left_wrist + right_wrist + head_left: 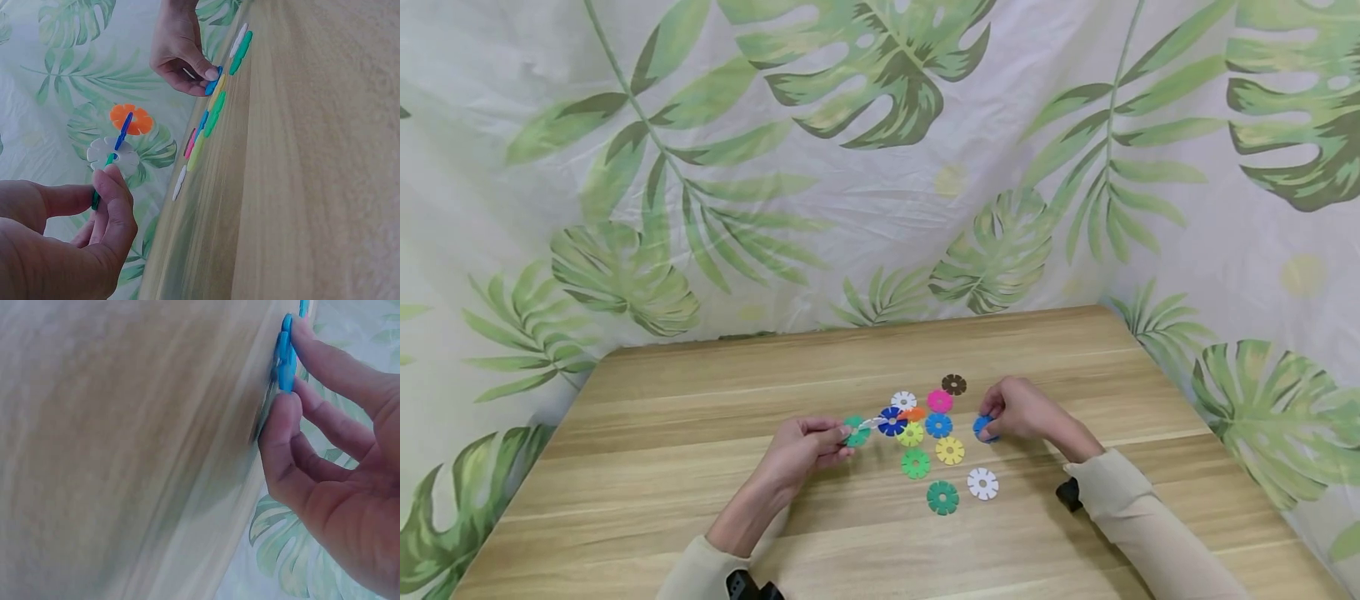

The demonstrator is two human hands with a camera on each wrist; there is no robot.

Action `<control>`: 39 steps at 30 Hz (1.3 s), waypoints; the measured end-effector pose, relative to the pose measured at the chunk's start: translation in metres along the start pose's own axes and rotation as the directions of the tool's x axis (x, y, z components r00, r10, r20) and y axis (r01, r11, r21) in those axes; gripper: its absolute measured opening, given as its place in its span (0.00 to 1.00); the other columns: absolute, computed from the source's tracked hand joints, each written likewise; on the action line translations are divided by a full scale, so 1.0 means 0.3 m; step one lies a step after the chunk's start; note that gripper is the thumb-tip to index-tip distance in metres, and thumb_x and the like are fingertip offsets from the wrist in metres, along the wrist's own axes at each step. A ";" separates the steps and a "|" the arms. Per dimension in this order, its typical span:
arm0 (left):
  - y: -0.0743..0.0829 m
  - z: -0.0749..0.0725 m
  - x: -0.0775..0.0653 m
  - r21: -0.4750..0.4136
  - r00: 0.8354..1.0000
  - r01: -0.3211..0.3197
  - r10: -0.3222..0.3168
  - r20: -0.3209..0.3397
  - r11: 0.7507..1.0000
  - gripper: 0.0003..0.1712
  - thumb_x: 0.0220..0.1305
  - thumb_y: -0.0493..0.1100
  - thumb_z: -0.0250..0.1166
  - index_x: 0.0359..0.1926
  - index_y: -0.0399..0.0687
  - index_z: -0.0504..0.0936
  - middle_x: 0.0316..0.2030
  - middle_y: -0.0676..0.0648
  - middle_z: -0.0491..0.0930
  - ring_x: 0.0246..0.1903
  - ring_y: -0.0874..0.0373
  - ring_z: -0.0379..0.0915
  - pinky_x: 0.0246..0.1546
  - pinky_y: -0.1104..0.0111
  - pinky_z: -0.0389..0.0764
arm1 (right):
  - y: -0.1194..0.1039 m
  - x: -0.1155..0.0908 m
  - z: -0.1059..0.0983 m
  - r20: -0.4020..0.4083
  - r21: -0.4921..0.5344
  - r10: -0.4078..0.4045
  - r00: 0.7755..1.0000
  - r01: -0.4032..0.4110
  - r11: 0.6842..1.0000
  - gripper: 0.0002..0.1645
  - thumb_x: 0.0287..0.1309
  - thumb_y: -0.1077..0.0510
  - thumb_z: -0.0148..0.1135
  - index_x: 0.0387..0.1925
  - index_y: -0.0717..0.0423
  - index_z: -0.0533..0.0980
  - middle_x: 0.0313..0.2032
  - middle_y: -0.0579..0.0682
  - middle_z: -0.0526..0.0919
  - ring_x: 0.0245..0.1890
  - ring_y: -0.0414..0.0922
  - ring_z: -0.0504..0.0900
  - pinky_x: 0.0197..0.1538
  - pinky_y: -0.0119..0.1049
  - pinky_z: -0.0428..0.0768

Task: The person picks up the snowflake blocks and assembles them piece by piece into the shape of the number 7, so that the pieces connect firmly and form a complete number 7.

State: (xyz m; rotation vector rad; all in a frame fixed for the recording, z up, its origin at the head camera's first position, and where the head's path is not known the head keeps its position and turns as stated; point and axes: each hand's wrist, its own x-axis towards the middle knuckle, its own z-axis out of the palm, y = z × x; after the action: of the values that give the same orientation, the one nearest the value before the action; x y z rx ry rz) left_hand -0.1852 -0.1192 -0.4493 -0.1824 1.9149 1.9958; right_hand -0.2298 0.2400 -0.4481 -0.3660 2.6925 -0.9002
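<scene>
My left hand (801,454) pinches a green notched disc (857,436) between thumb and fingers, raised above the table. Slotted to that disc is a white notched disc (129,161), followed by a dark blue disc (887,425) and an orange disc (140,122), forming a short chain. Over on the right, my right hand (1024,410) grips a lighter blue notched disc (285,365) by its edges, thumb on one side and fingers on the other, close over the tabletop. Its fingers cover part of this disc in the head view.
On the wooden table (662,467), between the hands, lie several loose discs, among them a brown disc (947,383), a pink disc (932,402), a yellow disc (950,459) and a green disc (942,507). A leaf-patterned cloth (880,208) hangs behind the table.
</scene>
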 end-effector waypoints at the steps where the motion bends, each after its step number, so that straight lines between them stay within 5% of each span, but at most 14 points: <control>1: 0.002 -0.001 0.002 0.000 1.000 0.002 -0.002 -0.002 1.000 0.15 0.73 0.33 0.64 0.55 0.25 0.80 0.35 0.45 0.88 0.32 0.62 0.86 0.40 0.73 0.90 | 0.000 -0.002 0.000 -0.005 -0.003 -0.008 1.000 0.008 1.000 0.13 0.49 0.61 0.84 0.34 0.58 0.85 0.30 0.47 0.87 0.34 0.42 0.81 0.39 0.33 0.83; 15: 0.013 -0.017 0.003 0.008 1.000 0.005 -0.005 0.015 1.000 0.15 0.74 0.34 0.64 0.55 0.25 0.80 0.36 0.45 0.88 0.33 0.62 0.86 0.40 0.73 0.91 | -0.015 -0.043 -0.013 -0.090 0.014 -0.057 0.994 0.059 0.998 0.07 0.54 0.65 0.79 0.32 0.56 0.86 0.31 0.47 0.89 0.34 0.40 0.85 0.43 0.38 0.88; 21: 0.017 -0.022 0.001 0.005 0.999 0.000 0.000 0.038 1.000 0.16 0.74 0.34 0.64 0.56 0.25 0.79 0.36 0.45 0.87 0.33 0.62 0.86 0.40 0.73 0.91 | -0.007 -0.051 -0.009 -0.098 0.126 -0.015 0.995 0.027 0.992 0.04 0.57 0.65 0.76 0.34 0.57 0.86 0.31 0.48 0.90 0.32 0.41 0.86 0.38 0.36 0.90; 29: 0.022 -0.018 0.005 0.003 0.999 -0.005 0.005 0.045 1.000 0.16 0.73 0.34 0.65 0.55 0.24 0.79 0.35 0.45 0.88 0.33 0.62 0.86 0.40 0.73 0.91 | -0.022 -0.053 -0.013 -0.110 0.392 -0.001 0.994 0.044 0.919 0.09 0.62 0.67 0.71 0.44 0.65 0.86 0.35 0.57 0.92 0.34 0.54 0.93 0.41 0.45 0.94; 39: 0.023 -0.018 0.005 0.012 0.999 0.002 -0.003 0.042 1.000 0.16 0.74 0.35 0.65 0.56 0.26 0.79 0.36 0.46 0.88 0.33 0.62 0.86 0.41 0.72 0.91 | -0.055 -0.054 -0.007 -0.107 0.521 0.002 0.994 0.055 0.852 0.15 0.62 0.66 0.72 0.49 0.69 0.85 0.42 0.63 0.92 0.40 0.62 0.92 0.48 0.56 0.91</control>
State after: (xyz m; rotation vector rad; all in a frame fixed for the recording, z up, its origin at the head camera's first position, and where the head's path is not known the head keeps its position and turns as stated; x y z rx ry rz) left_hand -0.1897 -0.1243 -0.4436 -0.1388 1.8992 1.9706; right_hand -0.2130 0.2334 -0.4334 -0.2356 2.3899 -1.6436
